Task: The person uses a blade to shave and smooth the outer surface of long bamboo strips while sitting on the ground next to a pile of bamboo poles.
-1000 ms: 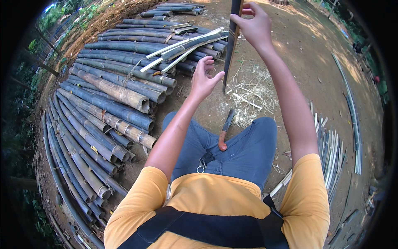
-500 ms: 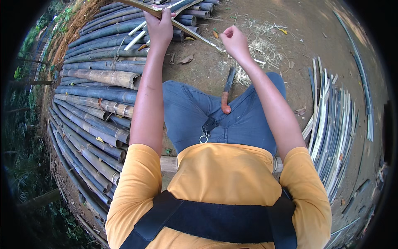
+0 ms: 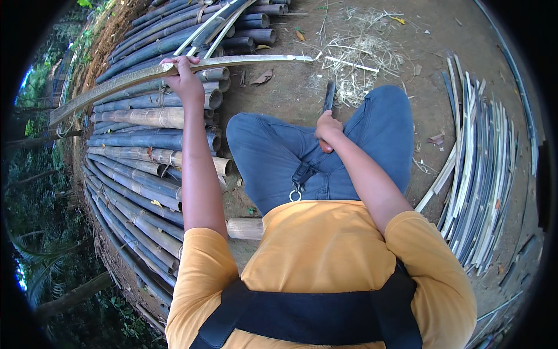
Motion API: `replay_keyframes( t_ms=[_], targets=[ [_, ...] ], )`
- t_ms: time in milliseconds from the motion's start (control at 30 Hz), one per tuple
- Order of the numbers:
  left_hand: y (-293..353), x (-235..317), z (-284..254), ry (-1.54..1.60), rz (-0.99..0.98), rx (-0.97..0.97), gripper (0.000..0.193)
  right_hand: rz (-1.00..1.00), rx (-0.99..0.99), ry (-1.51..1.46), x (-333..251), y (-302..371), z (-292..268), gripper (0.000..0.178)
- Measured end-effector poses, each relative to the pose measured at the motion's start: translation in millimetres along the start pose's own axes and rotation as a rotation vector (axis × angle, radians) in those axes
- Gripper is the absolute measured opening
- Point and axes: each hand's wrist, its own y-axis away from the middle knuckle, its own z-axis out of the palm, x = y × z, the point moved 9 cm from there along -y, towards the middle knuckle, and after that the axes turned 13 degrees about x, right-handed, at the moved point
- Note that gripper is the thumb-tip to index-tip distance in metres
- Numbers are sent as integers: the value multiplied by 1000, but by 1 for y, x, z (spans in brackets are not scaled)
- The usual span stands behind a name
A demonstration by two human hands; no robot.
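My left hand [image 3: 185, 77] is closed around a long split bamboo strip [image 3: 110, 85], held out over the poles on the left. The strip's pale, narrower end reaches right toward the shavings. My right hand [image 3: 329, 129] grips the reddish-brown handle of a knife [image 3: 330, 96] lying between my thighs. Its dark blade points away from me; part of the handle is hidden under my fingers. Beyond my left hand, several split bamboo strips [image 3: 216, 24] rest on the poles.
Dark bamboo poles [image 3: 145, 137] are stacked along the left side. A heap of pale shavings [image 3: 356, 64] lies on the dirt ahead. At the right is a bundle of thin bamboo strips [image 3: 478, 174]. I sit on a bamboo pole [image 3: 244, 228].
My right hand has come down and back from near the shavings to the knife handle and closed on it. My left hand has moved left and nearer, swinging the bamboo strip more level.
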Motion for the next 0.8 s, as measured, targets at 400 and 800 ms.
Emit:
replay_keyframes(
  t_ms=[400, 800],
  targets=[
    [4, 2, 3, -125, 1, -107, 18, 352, 157, -1230, 45, -25, -81, 28],
    [38, 14, -8, 53, 47, 359, 19, -136, 238, -881, -9, -19, -115, 17]
  ],
)
